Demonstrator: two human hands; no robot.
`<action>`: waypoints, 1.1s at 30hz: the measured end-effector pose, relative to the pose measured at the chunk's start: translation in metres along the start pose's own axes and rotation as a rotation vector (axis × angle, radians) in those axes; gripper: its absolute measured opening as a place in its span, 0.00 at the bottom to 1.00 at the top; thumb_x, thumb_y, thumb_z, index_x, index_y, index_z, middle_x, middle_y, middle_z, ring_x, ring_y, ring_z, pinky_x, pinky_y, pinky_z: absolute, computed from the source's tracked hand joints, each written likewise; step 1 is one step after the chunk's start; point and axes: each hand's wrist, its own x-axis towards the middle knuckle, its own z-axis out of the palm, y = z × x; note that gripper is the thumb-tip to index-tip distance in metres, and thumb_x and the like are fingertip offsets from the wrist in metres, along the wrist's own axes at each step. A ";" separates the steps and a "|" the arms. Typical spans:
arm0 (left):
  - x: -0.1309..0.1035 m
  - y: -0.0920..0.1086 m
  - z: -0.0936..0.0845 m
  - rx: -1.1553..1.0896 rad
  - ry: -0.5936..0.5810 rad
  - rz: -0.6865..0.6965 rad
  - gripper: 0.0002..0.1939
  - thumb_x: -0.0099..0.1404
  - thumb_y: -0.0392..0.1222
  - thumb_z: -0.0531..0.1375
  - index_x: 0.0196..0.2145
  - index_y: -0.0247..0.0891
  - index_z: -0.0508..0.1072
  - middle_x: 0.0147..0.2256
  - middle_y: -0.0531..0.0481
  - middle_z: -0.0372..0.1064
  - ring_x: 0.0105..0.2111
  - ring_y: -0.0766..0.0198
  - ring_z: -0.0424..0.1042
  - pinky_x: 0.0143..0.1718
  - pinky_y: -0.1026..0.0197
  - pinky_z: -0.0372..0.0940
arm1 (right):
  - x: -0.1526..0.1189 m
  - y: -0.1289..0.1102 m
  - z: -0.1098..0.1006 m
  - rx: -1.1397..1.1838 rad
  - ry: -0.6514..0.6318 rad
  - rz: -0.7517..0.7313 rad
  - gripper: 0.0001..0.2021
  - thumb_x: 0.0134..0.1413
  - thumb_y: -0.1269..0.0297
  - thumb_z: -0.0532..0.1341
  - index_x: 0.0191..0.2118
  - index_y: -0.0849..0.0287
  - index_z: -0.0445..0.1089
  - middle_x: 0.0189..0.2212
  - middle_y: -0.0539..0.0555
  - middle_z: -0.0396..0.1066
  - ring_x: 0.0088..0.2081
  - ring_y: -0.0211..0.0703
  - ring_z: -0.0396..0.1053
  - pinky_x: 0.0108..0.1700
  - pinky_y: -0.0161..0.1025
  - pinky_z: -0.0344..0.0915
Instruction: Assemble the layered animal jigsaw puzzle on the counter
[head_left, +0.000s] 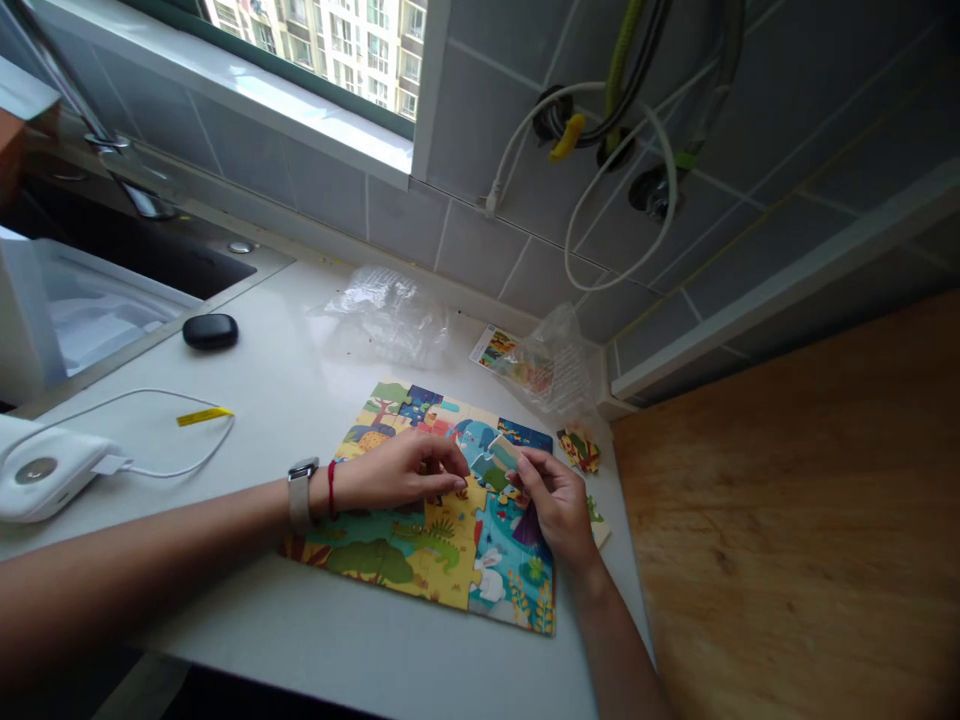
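Note:
A colourful jigsaw puzzle (pixel 375 560), mostly assembled, lies on the white counter. My left hand (pixel 405 468) is over its middle, fingers loosely bent and thumb apart from them, with nothing visible in it. On that wrist are a watch and a red cord. My right hand (pixel 555 500) pinches a puzzle piece (pixel 504 453) between thumb and fingers, tilted above the puzzle's right part. Part of the picture beneath both hands is hidden. Loose puzzle pieces lie right of the puzzle, one patterned piece (pixel 579 450) behind my right hand and another piece (pixel 598 520) beside its wrist.
Clear plastic wrapping (pixel 386 310) and a plastic bag (pixel 551 365) with a printed card (pixel 495 347) lie behind the puzzle. Left are a black case (pixel 211 331), a white device (pixel 52 470) with a cable, and a sink (pixel 225 270). A wooden board (pixel 787 500) stands right.

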 end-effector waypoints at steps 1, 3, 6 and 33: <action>-0.001 0.001 0.000 0.079 -0.005 0.029 0.12 0.73 0.49 0.62 0.42 0.38 0.80 0.35 0.48 0.81 0.31 0.64 0.77 0.32 0.65 0.69 | 0.003 0.002 -0.005 -0.026 0.006 0.005 0.22 0.58 0.42 0.70 0.46 0.56 0.83 0.35 0.56 0.83 0.34 0.48 0.81 0.37 0.40 0.78; -0.003 0.001 0.001 0.230 -0.019 0.101 0.12 0.76 0.47 0.60 0.42 0.39 0.81 0.36 0.48 0.81 0.33 0.64 0.77 0.35 0.64 0.69 | 0.011 0.007 -0.016 -0.077 0.032 0.001 0.23 0.58 0.41 0.69 0.47 0.56 0.83 0.33 0.56 0.83 0.33 0.48 0.79 0.36 0.41 0.77; -0.005 -0.001 0.002 0.358 -0.048 0.195 0.12 0.77 0.44 0.57 0.44 0.40 0.81 0.40 0.47 0.82 0.36 0.63 0.78 0.39 0.63 0.69 | 0.021 0.015 -0.038 -0.168 0.117 -0.045 0.25 0.60 0.40 0.66 0.49 0.56 0.84 0.32 0.56 0.81 0.35 0.50 0.78 0.39 0.44 0.77; -0.005 0.006 0.003 0.411 -0.077 0.140 0.12 0.78 0.44 0.57 0.45 0.40 0.79 0.41 0.47 0.80 0.37 0.64 0.78 0.38 0.63 0.70 | 0.027 0.032 -0.069 -0.398 -0.016 -0.173 0.24 0.49 0.68 0.73 0.55 0.54 0.81 0.56 0.60 0.74 0.56 0.52 0.75 0.59 0.48 0.72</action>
